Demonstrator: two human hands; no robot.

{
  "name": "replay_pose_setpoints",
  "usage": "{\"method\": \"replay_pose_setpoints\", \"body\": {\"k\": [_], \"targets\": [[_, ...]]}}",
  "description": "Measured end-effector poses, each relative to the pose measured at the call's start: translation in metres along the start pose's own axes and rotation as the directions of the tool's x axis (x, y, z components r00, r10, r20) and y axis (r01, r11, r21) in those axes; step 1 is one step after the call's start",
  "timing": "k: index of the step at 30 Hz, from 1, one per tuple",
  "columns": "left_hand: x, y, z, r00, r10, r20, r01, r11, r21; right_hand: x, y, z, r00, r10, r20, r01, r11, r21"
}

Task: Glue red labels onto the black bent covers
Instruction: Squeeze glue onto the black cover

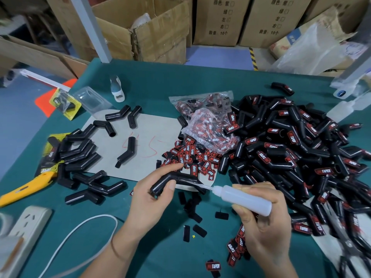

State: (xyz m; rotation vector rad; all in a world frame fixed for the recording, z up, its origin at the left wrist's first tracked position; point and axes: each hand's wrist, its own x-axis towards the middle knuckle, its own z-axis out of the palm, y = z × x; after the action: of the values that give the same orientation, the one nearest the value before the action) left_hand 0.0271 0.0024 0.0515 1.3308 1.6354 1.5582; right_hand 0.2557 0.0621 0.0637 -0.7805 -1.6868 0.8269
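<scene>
Head view, left hand [152,194] gripping black bent cover [172,181], right hand [261,217] holding glue bottle [243,197], nozzle touching cover, red labels [192,157] heaped just beyond.

Glossy black plastic covers [281,157], translucent plastic bottle [247,197], matt green cloth table [160,247]

Covers and labels lying across the table [164,81]

Unlabelled covers [80,157] are lying at the left, partly on the cardboard sheet [152,127]; loose labels [192,157] are sitting right of the sheet, the label bags [208,121] behind them, and the labelled pile [297,149] is spreading further right
</scene>
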Motion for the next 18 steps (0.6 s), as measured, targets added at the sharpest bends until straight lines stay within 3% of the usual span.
{"method": "replay_pose_setpoints", "body": {"k": [18], "targets": [[-0.0002,0.0034,0.0005,1.000,0.028,0.013,-0.028,0.999,0.018,0.0007,0.0008,0.0011,1.000,-0.017,-0.023,0.017,1.000,0.006]]}}
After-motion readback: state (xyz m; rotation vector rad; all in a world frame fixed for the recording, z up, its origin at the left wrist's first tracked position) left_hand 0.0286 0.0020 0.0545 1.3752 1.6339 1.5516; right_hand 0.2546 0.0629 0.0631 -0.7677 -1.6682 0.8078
